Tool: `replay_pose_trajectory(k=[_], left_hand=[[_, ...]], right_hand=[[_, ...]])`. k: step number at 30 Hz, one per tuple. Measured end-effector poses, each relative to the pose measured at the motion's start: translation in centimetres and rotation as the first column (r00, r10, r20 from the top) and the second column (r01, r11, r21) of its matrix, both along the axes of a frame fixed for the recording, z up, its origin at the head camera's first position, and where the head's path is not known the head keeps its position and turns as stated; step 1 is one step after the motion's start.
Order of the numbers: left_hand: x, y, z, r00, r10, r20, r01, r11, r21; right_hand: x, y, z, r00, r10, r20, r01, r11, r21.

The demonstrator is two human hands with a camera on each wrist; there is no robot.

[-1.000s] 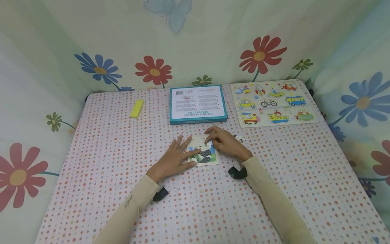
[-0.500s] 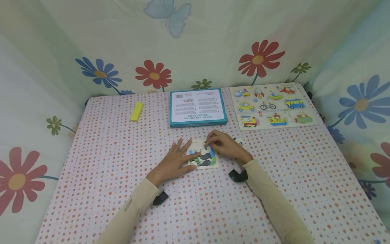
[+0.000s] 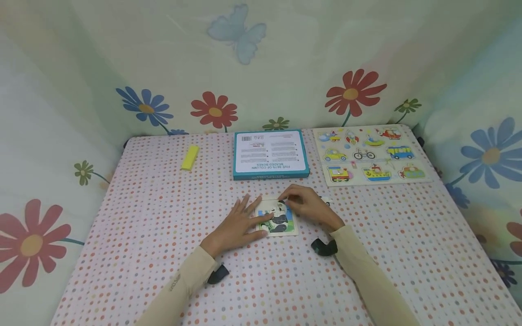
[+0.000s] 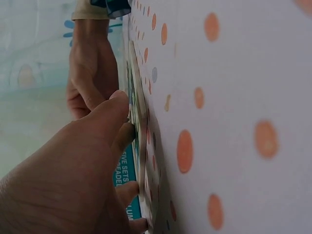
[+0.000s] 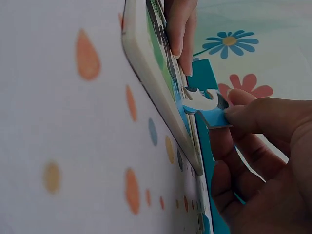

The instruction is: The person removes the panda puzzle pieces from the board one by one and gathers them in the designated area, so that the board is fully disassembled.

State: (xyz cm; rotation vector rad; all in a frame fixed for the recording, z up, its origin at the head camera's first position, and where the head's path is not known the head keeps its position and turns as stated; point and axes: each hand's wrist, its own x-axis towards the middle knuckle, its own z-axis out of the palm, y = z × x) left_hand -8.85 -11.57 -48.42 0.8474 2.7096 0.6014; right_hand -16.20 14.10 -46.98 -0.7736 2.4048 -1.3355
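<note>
A small panda jigsaw puzzle (image 3: pixel 281 227) in a pale frame lies flat on the table. My left hand (image 3: pixel 238 225) rests on its left side with fingers spread; in the left wrist view its fingertips touch the board. My right hand (image 3: pixel 311 206) is at the puzzle's upper right corner. There it pinches a puzzle piece (image 5: pixel 213 114), blue, white and black, between thumb and fingers. The piece is tilted, with one end at the board's surface; whether it touches is hard to tell. Another puzzle piece (image 3: pixel 326 200) lies partly hidden behind the right hand.
A teal box (image 3: pixel 271 156) with a white printed label lies beyond the puzzle. To its right is a wooden vehicle puzzle board (image 3: pixel 373 156). A yellow block (image 3: pixel 190 158) lies at the back left. A floral curtain (image 3: pixel 175 54) stands behind the dotted table (image 3: pixel 155 217).
The head view has tilted, so the scene sits lower in it. My right hand has turned the pinched piece at the puzzle's upper right corner. My left hand stays on the board.
</note>
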Motion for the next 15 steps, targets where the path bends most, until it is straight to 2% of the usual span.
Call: replay_pose_trajectory(k=[8, 15], left_hand=[[-0.08, 0.18, -0.28, 1.000, 0.007, -0.009, -0.007, 1.000, -0.030], [-0.06, 0.08, -0.21, 1.000, 0.005, -0.017, -0.005, 1.000, -0.013]], right_hand=[[0.10, 0.11, -0.38, 0.998, -0.019, 0.055, 0.018, 0.999, 0.026], [-0.05, 0.12, -0.48, 0.998, -0.043, 0.048, 0.041, 0.999, 0.032]])
